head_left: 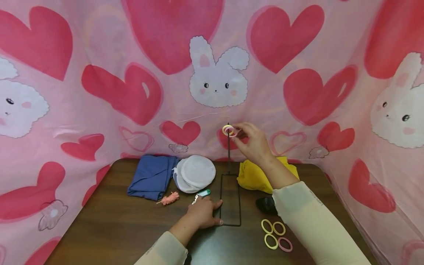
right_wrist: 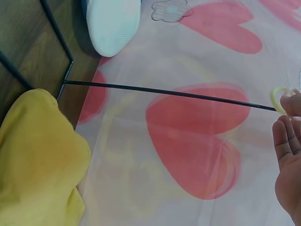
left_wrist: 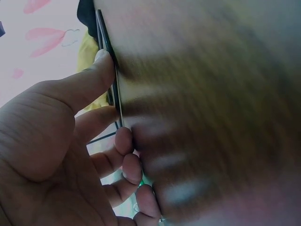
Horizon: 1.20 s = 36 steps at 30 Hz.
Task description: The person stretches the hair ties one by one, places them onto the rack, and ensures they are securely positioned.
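Note:
A black wire stand has a flat rectangular base [head_left: 240, 200] on the table and an upright rod [head_left: 229, 154]. At the rod's upper end my right hand [head_left: 253, 141] pinches a yellow ring [head_left: 223, 133] and a pink ring between thumb and fingers. The yellow ring overlaps the rod in the head view; whether the rod passes through it I cannot tell. My left hand [head_left: 203, 213] rests on the table, its thumb [left_wrist: 101, 77] touching the base's near left corner. In the left wrist view its fingers lie loosely bent against the tabletop.
Several yellow and pink rings [head_left: 271, 241] lie at the near right. Behind are folded blue cloth [head_left: 150, 176], a round white mesh item [head_left: 198, 172] and yellow cloth [head_left: 248, 176]. A green key tag [head_left: 205, 192], coral yarn bundle [head_left: 170, 198] and black object [head_left: 265, 205] lie nearby.

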{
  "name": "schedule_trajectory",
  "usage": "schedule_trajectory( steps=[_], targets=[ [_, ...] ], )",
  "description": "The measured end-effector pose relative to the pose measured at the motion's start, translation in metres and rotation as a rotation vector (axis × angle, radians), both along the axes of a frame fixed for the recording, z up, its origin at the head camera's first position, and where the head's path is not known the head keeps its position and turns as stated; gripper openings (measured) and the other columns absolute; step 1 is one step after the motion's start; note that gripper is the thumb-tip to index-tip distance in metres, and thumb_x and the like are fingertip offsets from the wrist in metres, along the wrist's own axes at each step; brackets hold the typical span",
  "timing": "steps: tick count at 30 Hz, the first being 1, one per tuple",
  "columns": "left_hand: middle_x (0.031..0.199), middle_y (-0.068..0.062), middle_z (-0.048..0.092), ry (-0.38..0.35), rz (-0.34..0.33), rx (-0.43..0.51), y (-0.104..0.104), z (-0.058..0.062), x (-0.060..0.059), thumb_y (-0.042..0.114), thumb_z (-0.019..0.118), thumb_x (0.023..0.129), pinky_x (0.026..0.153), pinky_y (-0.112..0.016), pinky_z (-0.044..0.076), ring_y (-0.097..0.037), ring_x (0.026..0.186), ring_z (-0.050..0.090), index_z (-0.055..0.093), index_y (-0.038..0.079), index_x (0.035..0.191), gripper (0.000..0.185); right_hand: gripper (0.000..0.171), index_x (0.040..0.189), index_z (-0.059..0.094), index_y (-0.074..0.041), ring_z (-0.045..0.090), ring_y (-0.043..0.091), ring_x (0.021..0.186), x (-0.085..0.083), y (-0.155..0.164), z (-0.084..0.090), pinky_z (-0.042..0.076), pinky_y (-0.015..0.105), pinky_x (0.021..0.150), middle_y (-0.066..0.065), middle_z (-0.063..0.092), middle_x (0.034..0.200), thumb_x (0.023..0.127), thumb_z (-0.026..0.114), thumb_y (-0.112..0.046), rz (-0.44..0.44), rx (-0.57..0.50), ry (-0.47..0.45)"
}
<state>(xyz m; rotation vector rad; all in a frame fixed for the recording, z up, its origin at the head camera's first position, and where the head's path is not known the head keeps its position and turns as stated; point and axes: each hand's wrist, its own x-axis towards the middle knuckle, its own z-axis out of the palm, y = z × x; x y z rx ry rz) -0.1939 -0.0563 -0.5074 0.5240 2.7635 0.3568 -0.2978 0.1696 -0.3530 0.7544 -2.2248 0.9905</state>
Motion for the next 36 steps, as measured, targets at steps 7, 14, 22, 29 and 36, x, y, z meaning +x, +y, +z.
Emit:
schedule_trajectory(
  steps=[7, 14, 22, 29, 36],
  targets=[
    [0.142, -0.011, 0.058, -0.009, 0.008, -0.003, -0.001, 0.003, 0.001, 0.062, 0.082, 0.08, 0.09, -0.071, 0.047, -0.041, 0.13, 0.049, 0.059, 0.04, 0.147, 0.074, 0.037, 0.124, 0.07, -0.003, 0.069, 0.021, 0.093, 0.011, 0.009, -0.009, 0.061, 0.041, 0.084, 0.008, 0.069, 0.11, 0.089, 0.081, -0.007, -0.014, -0.02, -0.048],
    [0.142, -0.01, 0.058, -0.013, 0.009, -0.009, -0.001, 0.001, -0.001, 0.062, 0.081, 0.08, 0.09, -0.072, 0.046, -0.042, 0.131, 0.048, 0.058, 0.041, 0.148, 0.075, 0.036, 0.124, 0.072, -0.009, 0.068, 0.017, 0.092, 0.029, 0.022, -0.022, 0.061, 0.04, 0.081, 0.003, 0.07, 0.106, 0.089, 0.082, -0.009, -0.029, 0.002, -0.051],
    [0.144, -0.011, 0.057, -0.016, 0.015, -0.008, -0.002, 0.0, -0.002, 0.063, 0.081, 0.081, 0.089, -0.072, 0.047, -0.042, 0.132, 0.048, 0.058, 0.041, 0.148, 0.075, 0.037, 0.122, 0.072, -0.009, 0.069, 0.016, 0.09, 0.05, 0.04, -0.039, 0.06, 0.034, 0.085, 0.003, 0.07, 0.109, 0.087, 0.084, -0.008, -0.031, 0.018, -0.069],
    [0.145, -0.011, 0.056, -0.024, 0.017, -0.002, -0.001, -0.001, -0.002, 0.062, 0.081, 0.081, 0.091, -0.072, 0.045, -0.042, 0.133, 0.047, 0.058, 0.041, 0.148, 0.074, 0.038, 0.116, 0.075, -0.01, 0.069, 0.014, 0.085, 0.069, 0.057, -0.052, 0.055, 0.02, 0.086, 0.0, 0.071, 0.1, 0.081, 0.089, -0.006, -0.033, 0.026, -0.018],
    [0.145, -0.011, 0.057, -0.012, 0.01, -0.003, 0.0, -0.001, -0.001, 0.063, 0.081, 0.08, 0.09, -0.071, 0.046, -0.042, 0.134, 0.047, 0.058, 0.041, 0.148, 0.075, 0.041, 0.113, 0.074, -0.008, 0.07, 0.013, 0.082, 0.086, 0.074, -0.067, 0.051, 0.011, 0.086, 0.001, 0.073, 0.103, 0.076, 0.091, -0.001, -0.032, 0.029, 0.009]
  ],
)
